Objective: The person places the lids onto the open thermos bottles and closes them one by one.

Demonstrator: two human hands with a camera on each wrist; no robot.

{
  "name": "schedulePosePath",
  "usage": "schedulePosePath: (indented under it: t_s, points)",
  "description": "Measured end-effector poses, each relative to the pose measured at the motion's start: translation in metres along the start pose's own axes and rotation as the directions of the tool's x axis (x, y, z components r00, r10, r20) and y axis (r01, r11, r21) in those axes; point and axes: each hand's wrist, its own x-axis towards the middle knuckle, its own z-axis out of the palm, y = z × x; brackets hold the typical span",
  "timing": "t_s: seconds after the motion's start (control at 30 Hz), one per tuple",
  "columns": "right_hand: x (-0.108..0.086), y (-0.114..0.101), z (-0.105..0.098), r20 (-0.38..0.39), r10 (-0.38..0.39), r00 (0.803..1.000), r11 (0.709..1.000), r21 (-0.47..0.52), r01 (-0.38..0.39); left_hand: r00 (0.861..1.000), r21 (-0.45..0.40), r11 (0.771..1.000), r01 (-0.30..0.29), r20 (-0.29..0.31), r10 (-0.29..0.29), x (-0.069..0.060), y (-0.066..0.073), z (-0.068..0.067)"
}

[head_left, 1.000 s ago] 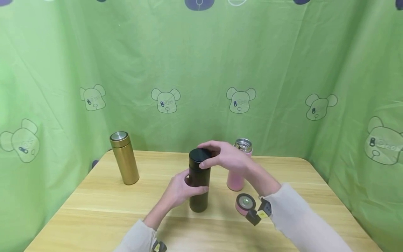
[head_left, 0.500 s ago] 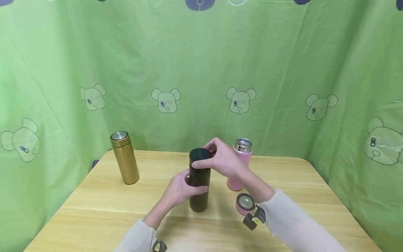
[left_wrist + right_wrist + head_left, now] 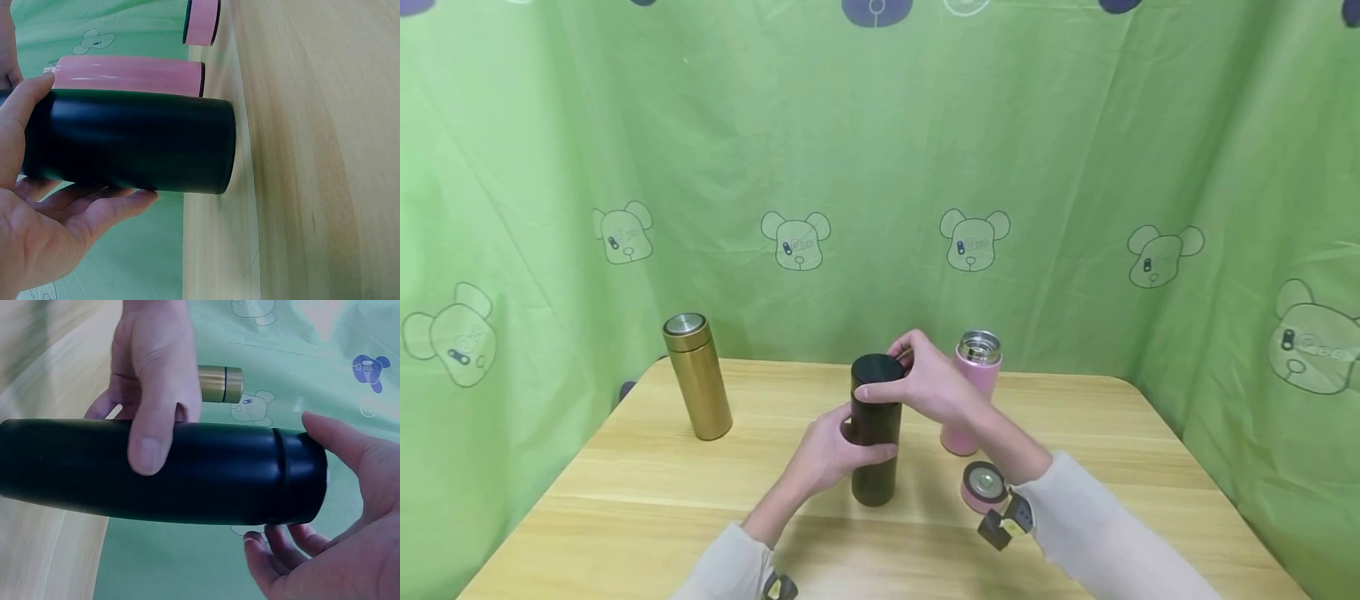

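Observation:
A black thermos flask (image 3: pixel 874 483) stands upright near the middle of the table, its lid (image 3: pixel 877 367) on top. My left hand (image 3: pixel 829 452) grips the body from the left, thumb across the front. My right hand (image 3: pixel 934 385) holds the lid between thumb and fingers from the right; in the right wrist view a thin groove separates lid (image 3: pixel 306 478) and body (image 3: pixel 215 472). Just behind the right forearm stands a pink thermos flask (image 3: pixel 957 433) without its lid, its steel mouth showing. Its pink lid (image 3: pixel 981 492) lies upside down on the table in front of it.
A gold thermos flask (image 3: pixel 702 392) with its lid on stands at the left of the wooden table (image 3: pixel 625 517). A green curtain (image 3: pixel 880 150) with bear prints hangs behind and on both sides.
My right hand has turned round the black lid, its thumb swinging to the left across the front and its wrist shifting left. The left hand and the flasks have stayed in place.

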Motion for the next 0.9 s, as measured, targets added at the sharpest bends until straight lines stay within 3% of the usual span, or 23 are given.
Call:
schedulePosePath:
  t_s: [0.23, 0.6, 0.9]
  points:
    - [0.0, -0.004, -0.01, 0.09, -0.013, 0.996, 1.0, -0.004, 0.014, 1.0, 0.004, 1.0, -0.004, -0.002, 0.004, 0.0, -0.002, 0.001]
    - [0.002, -0.006, -0.024, 0.225, -0.078, 0.971, 0.987, 0.152, 0.044, 1.0, 0.005, 1.0, 0.008, -0.015, -0.008, 0.0, 0.0, 0.001]
    - [0.003, -0.005, -0.025, 0.217, -0.057, 0.974, 0.992, 0.127, 0.029, 1.0, 0.007, 1.0, -0.002, -0.023, 0.002, 0.0, -0.001, 0.001]
